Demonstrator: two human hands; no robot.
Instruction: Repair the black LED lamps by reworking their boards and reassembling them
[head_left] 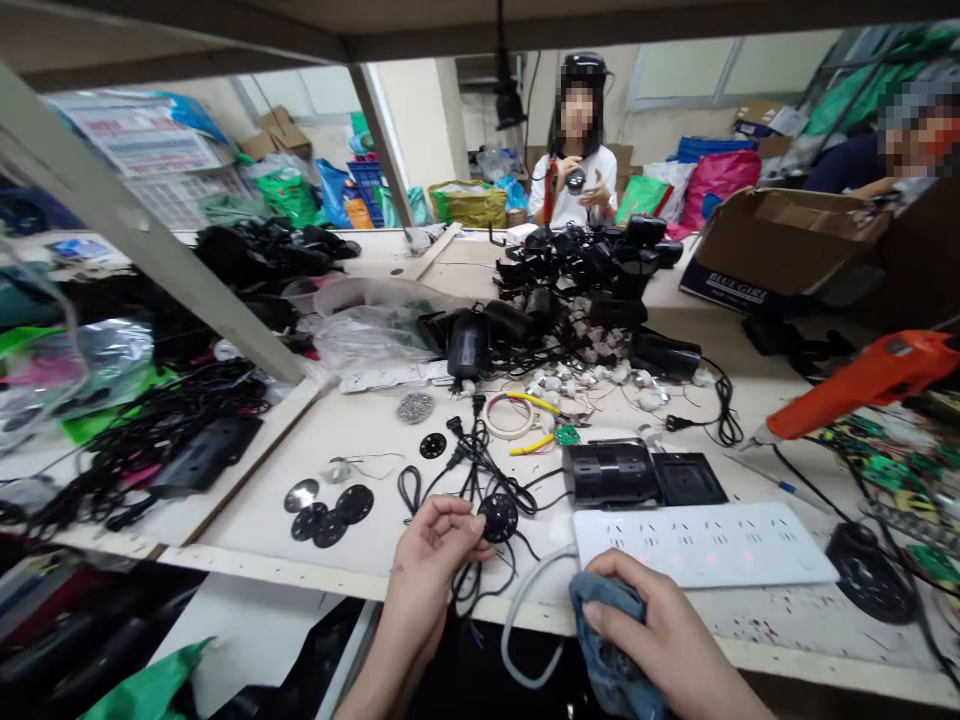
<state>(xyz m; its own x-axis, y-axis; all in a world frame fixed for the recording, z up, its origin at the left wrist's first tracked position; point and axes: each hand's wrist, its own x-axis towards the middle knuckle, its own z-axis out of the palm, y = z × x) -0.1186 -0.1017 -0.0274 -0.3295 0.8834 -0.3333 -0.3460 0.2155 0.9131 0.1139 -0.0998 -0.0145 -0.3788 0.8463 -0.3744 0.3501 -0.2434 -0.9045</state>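
Between thumb and fingers, my left hand (439, 550) pinches a small round black disc (499, 517) over black cables near the table's front edge. A crumpled blue cloth (611, 640) is gripped in my right hand (652, 620), in front of a white power strip (705, 545). Several black discs (328, 525) lie at the left, with a shiny round plate (301, 495) beside them. Another black disc (433, 445) rests farther back, below a grey speckled disc (415, 407). Behind the power strip sits a black housing (611, 472) next to a square black part (688, 478).
An orange power tool (862, 385) and green circuit boards (892, 470) are at the right. Yellow-handled pliers (532, 443) and a tape roll (510, 415) lie mid-table. Black housings (469, 345) pile up behind. A cardboard box (780, 245) stands back right; a person (600, 180) sits opposite.
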